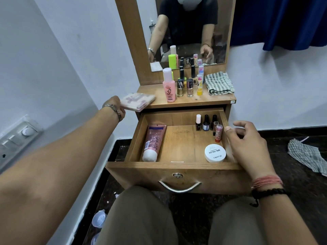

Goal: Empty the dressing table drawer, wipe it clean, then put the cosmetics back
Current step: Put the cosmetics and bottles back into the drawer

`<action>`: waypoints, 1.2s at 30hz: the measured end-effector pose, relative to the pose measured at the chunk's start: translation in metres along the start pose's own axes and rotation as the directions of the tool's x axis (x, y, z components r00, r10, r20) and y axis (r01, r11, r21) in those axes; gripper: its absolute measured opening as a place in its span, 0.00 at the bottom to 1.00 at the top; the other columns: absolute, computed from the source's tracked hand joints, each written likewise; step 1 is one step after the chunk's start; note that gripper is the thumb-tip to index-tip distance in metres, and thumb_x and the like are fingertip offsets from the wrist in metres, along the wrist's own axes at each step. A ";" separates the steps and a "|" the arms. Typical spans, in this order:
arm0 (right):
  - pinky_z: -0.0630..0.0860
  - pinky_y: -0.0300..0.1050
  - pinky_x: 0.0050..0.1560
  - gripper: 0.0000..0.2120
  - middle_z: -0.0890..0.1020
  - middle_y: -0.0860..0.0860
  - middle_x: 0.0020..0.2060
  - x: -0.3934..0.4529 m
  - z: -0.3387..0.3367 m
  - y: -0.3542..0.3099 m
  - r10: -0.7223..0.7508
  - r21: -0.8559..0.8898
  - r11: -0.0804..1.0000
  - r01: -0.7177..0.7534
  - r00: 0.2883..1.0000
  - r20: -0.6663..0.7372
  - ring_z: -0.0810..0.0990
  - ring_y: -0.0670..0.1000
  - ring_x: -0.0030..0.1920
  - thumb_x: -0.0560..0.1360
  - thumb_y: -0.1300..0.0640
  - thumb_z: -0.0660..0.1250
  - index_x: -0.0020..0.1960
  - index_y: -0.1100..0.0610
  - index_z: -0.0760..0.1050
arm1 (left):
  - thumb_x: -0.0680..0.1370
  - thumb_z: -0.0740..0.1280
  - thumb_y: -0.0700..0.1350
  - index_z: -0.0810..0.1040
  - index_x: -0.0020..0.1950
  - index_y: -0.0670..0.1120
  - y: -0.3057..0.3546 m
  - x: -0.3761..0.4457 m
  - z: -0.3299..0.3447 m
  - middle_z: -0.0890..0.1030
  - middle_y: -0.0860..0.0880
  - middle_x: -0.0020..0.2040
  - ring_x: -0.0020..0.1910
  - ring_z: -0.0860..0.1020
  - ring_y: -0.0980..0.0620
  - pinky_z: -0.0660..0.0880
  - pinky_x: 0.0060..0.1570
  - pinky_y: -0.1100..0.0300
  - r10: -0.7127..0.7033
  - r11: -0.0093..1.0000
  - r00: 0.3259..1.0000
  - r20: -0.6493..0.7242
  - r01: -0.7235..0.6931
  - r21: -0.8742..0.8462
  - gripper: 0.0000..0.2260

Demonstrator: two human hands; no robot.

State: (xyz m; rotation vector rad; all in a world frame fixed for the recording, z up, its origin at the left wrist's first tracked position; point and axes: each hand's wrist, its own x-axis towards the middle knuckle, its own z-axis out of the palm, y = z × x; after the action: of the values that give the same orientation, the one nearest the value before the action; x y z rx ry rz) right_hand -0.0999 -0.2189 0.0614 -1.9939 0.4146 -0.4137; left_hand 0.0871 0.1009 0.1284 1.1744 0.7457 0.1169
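The wooden drawer (177, 165) is pulled out. Inside lie a pink tube (154, 140) on the left, three nail polish bottles (206, 122) at the back right, a small pink stick (218, 133) and a white round jar (215, 153). My left hand (115, 105) grips a flat pink-patterned packet (138, 101) at the left edge of the dressing table top (217, 98). My right hand (247, 144) hovers over the drawer's right wall with loosely bent fingers, holding nothing.
On the top stand a pink bottle (169, 85), several small bottles and sticks (190, 84) and a folded striped cloth (219, 83), below a mirror (187, 30). Another cloth (309, 154) lies on the dark floor at the right. A wall switch panel (19, 135) is at the left.
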 end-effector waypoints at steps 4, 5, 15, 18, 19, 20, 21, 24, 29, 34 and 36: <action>0.65 0.43 0.50 0.17 0.76 0.43 0.47 -0.001 0.000 -0.002 -0.011 -0.020 1.000 0.012 1.000 0.023 0.72 0.46 0.48 0.77 0.45 0.63 0.62 0.51 0.71 | 0.79 0.54 0.38 0.69 0.41 0.47 0.003 0.004 -0.026 0.73 0.52 0.39 0.32 0.68 0.57 0.65 0.24 0.70 0.046 0.999 0.999 0.029 -0.047 0.024 0.09; 0.65 0.42 0.50 0.16 0.76 0.43 0.47 -0.001 0.000 -0.002 -0.011 -0.019 1.000 0.012 1.000 0.026 0.72 0.46 0.47 0.77 0.46 0.64 0.62 0.51 0.72 | 0.79 0.53 0.37 0.68 0.41 0.47 0.004 0.003 -0.033 0.73 0.52 0.39 0.31 0.68 0.57 0.65 0.22 0.69 0.068 0.997 0.996 0.052 -0.069 0.023 0.09; 0.66 0.42 0.49 0.14 0.78 0.44 0.48 -0.002 0.001 -0.004 -0.023 -0.022 0.999 0.024 0.999 0.040 0.74 0.47 0.49 0.77 0.49 0.64 0.61 0.51 0.73 | 0.81 0.56 0.40 0.77 0.48 0.44 -0.020 -0.074 -0.069 0.78 0.47 0.41 0.38 0.77 0.49 0.79 0.31 0.58 0.256 0.884 0.910 0.327 -0.357 0.300 0.10; 0.66 0.43 0.49 0.14 0.77 0.40 0.43 -0.002 0.002 -0.005 -0.021 -0.036 0.999 0.023 0.999 0.047 0.74 0.47 0.49 0.77 0.50 0.64 0.61 0.51 0.72 | 0.83 0.54 0.43 0.76 0.52 0.47 -0.065 -0.084 -0.051 0.80 0.47 0.45 0.41 0.78 0.49 0.77 0.39 0.56 0.303 0.785 0.870 0.389 -0.459 0.416 0.10; 0.66 0.43 0.49 0.14 0.76 0.39 0.41 -0.002 0.003 -0.005 -0.023 -0.038 0.999 0.024 0.999 0.049 0.73 0.46 0.49 0.77 0.50 0.64 0.62 0.51 0.72 | 0.83 0.55 0.44 0.75 0.50 0.47 -0.080 -0.085 -0.042 0.80 0.47 0.47 0.44 0.78 0.48 0.77 0.43 0.54 0.310 0.762 0.863 0.399 -0.476 0.439 0.10; 0.66 0.43 0.49 0.15 0.75 0.38 0.41 -0.002 0.003 -0.005 -0.026 -0.041 0.999 0.028 0.998 0.052 0.73 0.46 0.49 0.77 0.50 0.64 0.62 0.51 0.72 | 0.83 0.56 0.45 0.75 0.50 0.47 -0.093 -0.083 -0.033 0.81 0.45 0.50 0.47 0.78 0.47 0.78 0.48 0.51 0.304 0.728 0.857 0.417 -0.491 0.478 0.09; 0.66 0.43 0.49 0.15 0.75 0.38 0.41 -0.002 0.003 -0.005 -0.031 -0.045 0.998 0.033 0.998 0.053 0.73 0.46 0.49 0.77 0.50 0.64 0.62 0.51 0.72 | 0.82 0.56 0.45 0.76 0.51 0.47 -0.103 -0.081 -0.025 0.81 0.43 0.53 0.50 0.78 0.46 0.77 0.53 0.49 0.286 0.678 0.850 0.442 -0.505 0.534 0.09; 0.68 0.45 0.50 0.15 0.75 0.39 0.41 -0.004 0.003 -0.005 -0.033 -0.046 0.998 0.036 0.998 0.052 0.73 0.47 0.50 0.77 0.50 0.63 0.62 0.50 0.71 | 0.82 0.57 0.47 0.76 0.51 0.47 -0.121 -0.070 -0.002 0.80 0.44 0.56 0.55 0.78 0.45 0.74 0.56 0.53 0.245 0.524 0.827 0.506 -0.552 0.648 0.09; 0.74 0.48 0.52 0.14 0.75 0.37 0.39 -0.006 0.003 -0.006 -0.048 -0.071 0.996 0.052 0.998 0.049 0.77 0.48 0.50 0.76 0.51 0.63 0.62 0.50 0.71 | 0.81 0.60 0.46 0.79 0.54 0.47 -0.123 -0.060 0.025 0.81 0.45 0.57 0.56 0.77 0.47 0.70 0.50 0.60 0.226 0.143 0.756 0.614 -0.649 0.747 0.09; 0.76 0.49 0.54 0.15 0.78 0.40 0.42 -0.007 0.002 -0.007 -0.060 -0.053 0.997 0.063 0.997 0.054 0.80 0.50 0.50 0.77 0.50 0.64 0.62 0.51 0.71 | 0.79 0.64 0.50 0.75 0.63 0.47 -0.123 -0.073 0.026 0.75 0.45 0.61 0.57 0.76 0.47 0.73 0.55 0.56 0.121 -0.233 0.564 0.817 -0.784 0.576 0.14; 0.75 0.48 0.53 0.14 0.76 0.37 0.39 -0.007 0.003 -0.007 -0.072 -0.068 0.995 0.076 0.996 0.059 0.79 0.49 0.49 0.77 0.50 0.64 0.62 0.50 0.71 | 0.77 0.66 0.52 0.71 0.68 0.50 -0.128 -0.085 0.023 0.71 0.46 0.66 0.60 0.74 0.49 0.73 0.56 0.56 -0.048 -0.309 0.414 0.909 -0.872 0.381 0.21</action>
State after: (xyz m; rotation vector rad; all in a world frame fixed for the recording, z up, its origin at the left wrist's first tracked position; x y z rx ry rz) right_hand -0.1045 -0.2104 0.0657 -2.0886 0.3244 -0.3926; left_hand -0.0012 -0.0087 0.0617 2.8314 -0.8422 -0.1922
